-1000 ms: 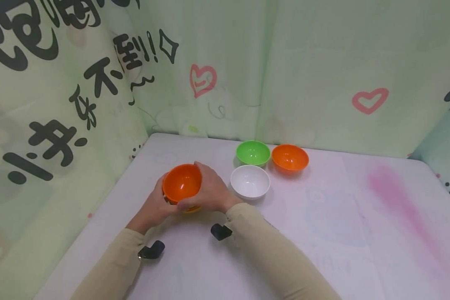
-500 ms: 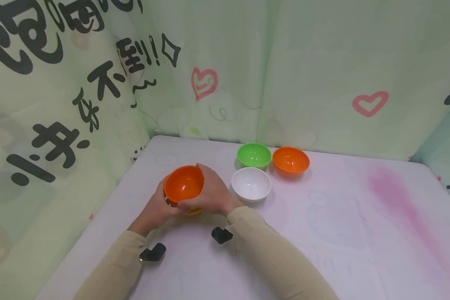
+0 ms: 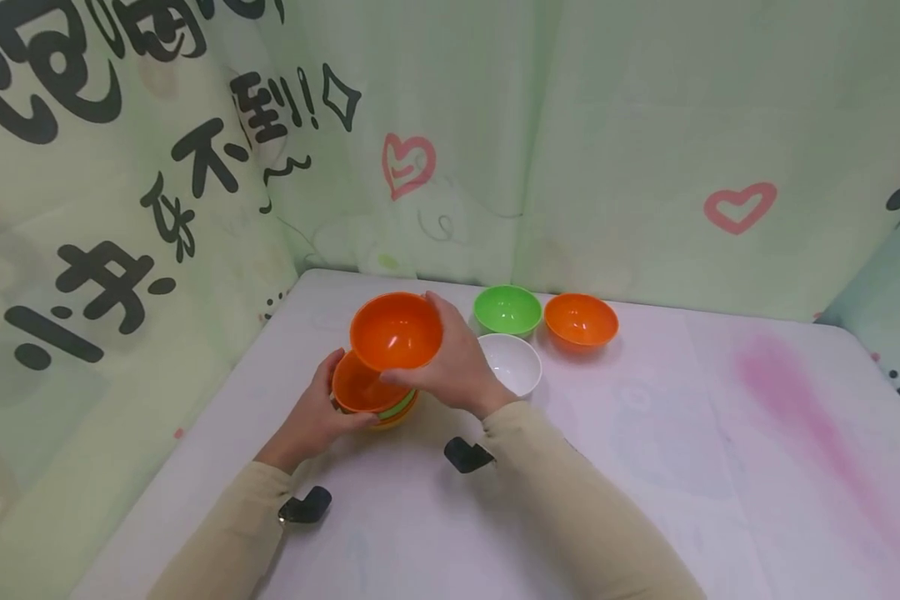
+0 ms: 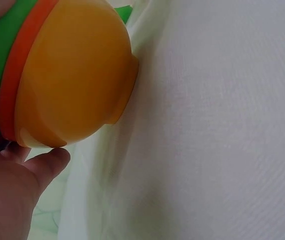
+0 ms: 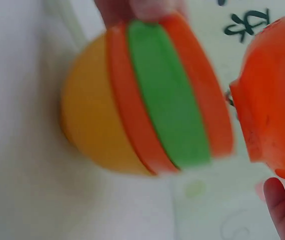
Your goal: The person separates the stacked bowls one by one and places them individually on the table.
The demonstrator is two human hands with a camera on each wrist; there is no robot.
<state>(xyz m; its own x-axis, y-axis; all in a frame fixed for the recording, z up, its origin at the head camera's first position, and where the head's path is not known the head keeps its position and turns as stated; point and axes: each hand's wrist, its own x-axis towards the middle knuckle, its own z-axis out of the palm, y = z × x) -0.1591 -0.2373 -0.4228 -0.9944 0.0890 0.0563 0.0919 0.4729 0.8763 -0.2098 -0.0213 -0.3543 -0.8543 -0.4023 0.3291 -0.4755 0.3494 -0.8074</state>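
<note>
My right hand (image 3: 461,367) grips an orange bowl (image 3: 396,329) by its side, raised and tilted above a nested stack. Around the side of that stack, my left hand (image 3: 315,427) keeps its grip. The stack's top is another orange bowl (image 3: 356,385); under it come a green bowl (image 5: 167,95), an orange bowl (image 5: 132,105) and, outermost, a yellow bowl (image 4: 75,70). In the right wrist view a gap shows between the raised bowl and the stack. The yellow bowl's foot is at or near the tabletop; I cannot tell whether it touches.
Right of the hands, a white bowl (image 3: 517,367) stands on the white table (image 3: 645,467), partly hidden by my right hand. Behind it are a separate green bowl (image 3: 507,310) and a separate orange bowl (image 3: 581,322). A pale green curtain (image 3: 607,150) hangs behind the table.
My right hand has lifted the top orange bowl off the stack, up and to the right, uncovering the orange bowl beneath. My left hand stays on the stack.
</note>
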